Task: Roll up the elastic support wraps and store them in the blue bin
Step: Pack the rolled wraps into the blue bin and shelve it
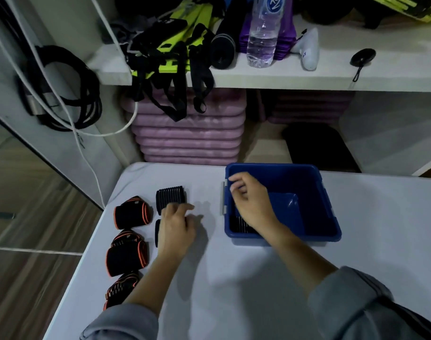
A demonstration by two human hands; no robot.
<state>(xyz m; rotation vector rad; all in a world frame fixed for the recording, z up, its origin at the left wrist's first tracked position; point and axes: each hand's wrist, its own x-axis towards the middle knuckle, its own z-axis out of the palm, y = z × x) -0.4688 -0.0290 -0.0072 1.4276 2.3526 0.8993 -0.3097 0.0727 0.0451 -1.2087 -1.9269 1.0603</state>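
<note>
Closest to me, both grey sleeves (pixel 121 322) come in over the white table (pixel 234 303). Along the table's left edge three rolled, orange-edged wraps lie in a line: the nearest wrap (pixel 121 290) partly behind the left forearm, the middle wrap (pixel 127 252) just beyond it, and the far wrap (pixel 133 212) beyond that.

My left hand (pixel 177 227) sits to the right of that row, fingers loosely bent and gripping nothing. It covers most of a flat black wrap (pixel 157 231), of which only the left edge shows. From this angle I can't tell whether the palm is touching it. Just past the fingertips lies a ribbed black wrap (pixel 171 198), on the table and apart from the orange-edged ones.

My right hand (pixel 248 202) hangs over the left half of the blue bin (pixel 327 217), fingers slack and curled with nothing in them. Beneath the wrist, in the bin's near-left corner, one stored black wrap (pixel 239 225) rests on the bottom. The bin stands on the table to the right of the loose wraps.

Further off, a stack of purple mats (pixel 190 136) sits under a white shelf (pixel 283 77). On the shelf stand a water bottle (pixel 263 33) and a tangle of green-and-black straps (pixel 175 52), some hanging over the edge.
</note>
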